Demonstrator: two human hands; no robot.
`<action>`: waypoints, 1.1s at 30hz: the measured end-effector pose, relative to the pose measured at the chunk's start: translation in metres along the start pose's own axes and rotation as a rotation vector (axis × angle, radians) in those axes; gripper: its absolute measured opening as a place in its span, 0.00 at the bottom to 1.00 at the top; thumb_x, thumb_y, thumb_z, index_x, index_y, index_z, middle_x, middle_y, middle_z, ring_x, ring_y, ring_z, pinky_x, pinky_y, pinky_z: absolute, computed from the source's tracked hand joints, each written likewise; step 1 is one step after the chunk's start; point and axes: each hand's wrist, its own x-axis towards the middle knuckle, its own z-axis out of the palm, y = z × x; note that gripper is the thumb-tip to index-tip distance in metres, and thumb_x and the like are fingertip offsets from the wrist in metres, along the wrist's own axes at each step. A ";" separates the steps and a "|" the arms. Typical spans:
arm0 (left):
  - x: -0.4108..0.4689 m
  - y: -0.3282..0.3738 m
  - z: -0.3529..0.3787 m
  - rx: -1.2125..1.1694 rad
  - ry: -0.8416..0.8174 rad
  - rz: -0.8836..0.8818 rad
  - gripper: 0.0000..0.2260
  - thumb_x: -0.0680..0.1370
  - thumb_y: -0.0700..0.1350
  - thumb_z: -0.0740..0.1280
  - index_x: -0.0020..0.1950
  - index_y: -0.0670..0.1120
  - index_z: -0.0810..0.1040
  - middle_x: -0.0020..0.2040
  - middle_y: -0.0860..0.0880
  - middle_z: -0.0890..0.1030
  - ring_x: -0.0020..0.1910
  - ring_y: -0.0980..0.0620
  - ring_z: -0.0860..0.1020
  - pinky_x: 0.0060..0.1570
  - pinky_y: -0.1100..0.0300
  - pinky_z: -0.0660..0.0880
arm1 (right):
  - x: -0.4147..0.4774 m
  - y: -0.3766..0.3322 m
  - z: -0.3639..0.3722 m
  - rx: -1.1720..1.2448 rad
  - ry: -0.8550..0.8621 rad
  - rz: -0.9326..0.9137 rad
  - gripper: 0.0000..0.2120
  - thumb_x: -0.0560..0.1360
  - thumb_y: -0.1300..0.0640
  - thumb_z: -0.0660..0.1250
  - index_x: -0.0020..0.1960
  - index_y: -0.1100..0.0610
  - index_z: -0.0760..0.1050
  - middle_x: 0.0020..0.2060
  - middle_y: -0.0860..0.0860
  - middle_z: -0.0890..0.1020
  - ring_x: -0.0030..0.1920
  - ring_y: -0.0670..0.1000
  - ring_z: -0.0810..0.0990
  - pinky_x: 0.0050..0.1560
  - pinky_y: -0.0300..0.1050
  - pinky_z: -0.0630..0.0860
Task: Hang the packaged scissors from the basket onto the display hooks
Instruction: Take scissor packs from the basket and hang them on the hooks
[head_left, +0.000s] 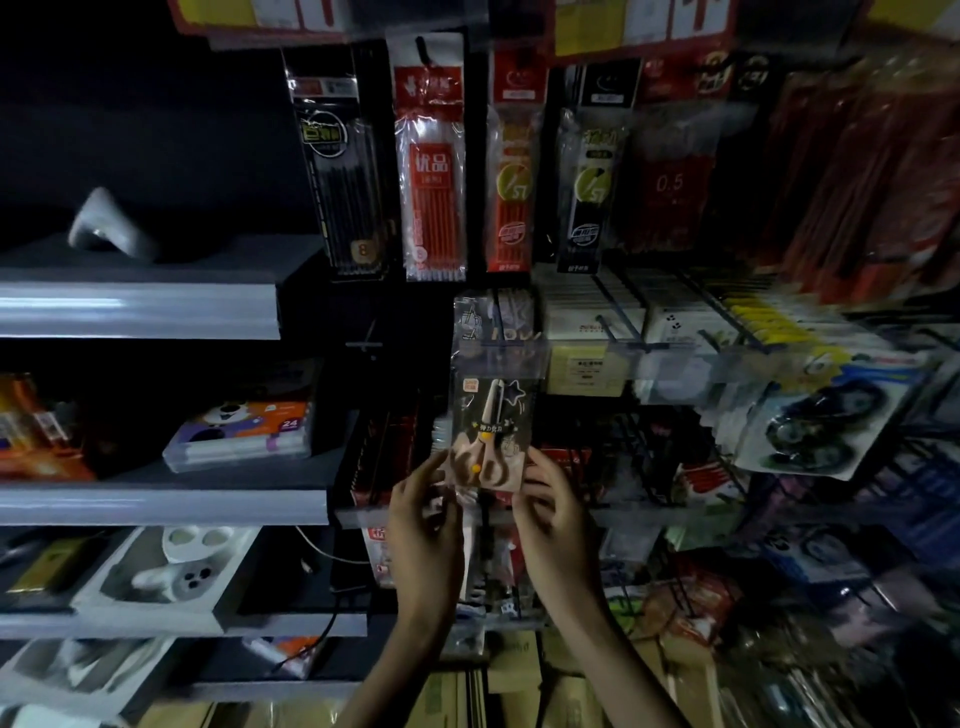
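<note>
Left hand (423, 512): pack (491, 431) pinched, bottom corner.
Right hand (553, 512): other corner pinched.
Pack: kept upright, likely to meet hook (497, 312).

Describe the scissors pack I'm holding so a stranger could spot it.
Find the rack of hanging stationery, below the red refill pack. There the left hand and right hand hold a clear pack by its bottom corners. Its pink-handled scissors, blades up, set it apart.

Both hands (488, 514) hold scissors pkg (491, 431) upright at display hook (511, 332), btm corners pinched.
</note>
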 end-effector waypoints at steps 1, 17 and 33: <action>0.001 -0.001 0.000 0.017 -0.012 -0.009 0.20 0.83 0.41 0.69 0.73 0.57 0.77 0.63 0.52 0.79 0.59 0.60 0.80 0.57 0.60 0.80 | 0.001 -0.001 0.001 0.014 -0.002 0.010 0.21 0.82 0.62 0.65 0.73 0.49 0.70 0.58 0.37 0.78 0.56 0.31 0.77 0.55 0.30 0.76; 0.047 0.002 0.017 -0.075 -0.121 -0.085 0.24 0.82 0.37 0.65 0.72 0.60 0.76 0.66 0.47 0.80 0.62 0.55 0.82 0.61 0.50 0.82 | 0.058 -0.012 0.021 0.020 -0.026 0.087 0.28 0.80 0.67 0.66 0.78 0.55 0.66 0.66 0.52 0.77 0.60 0.41 0.77 0.55 0.27 0.74; 0.057 0.010 0.028 -0.077 -0.155 -0.132 0.23 0.83 0.35 0.65 0.66 0.63 0.75 0.50 0.72 0.83 0.52 0.66 0.83 0.48 0.66 0.80 | 0.073 -0.001 0.023 -0.010 -0.012 0.128 0.25 0.80 0.60 0.70 0.71 0.41 0.66 0.55 0.35 0.76 0.54 0.31 0.75 0.58 0.32 0.72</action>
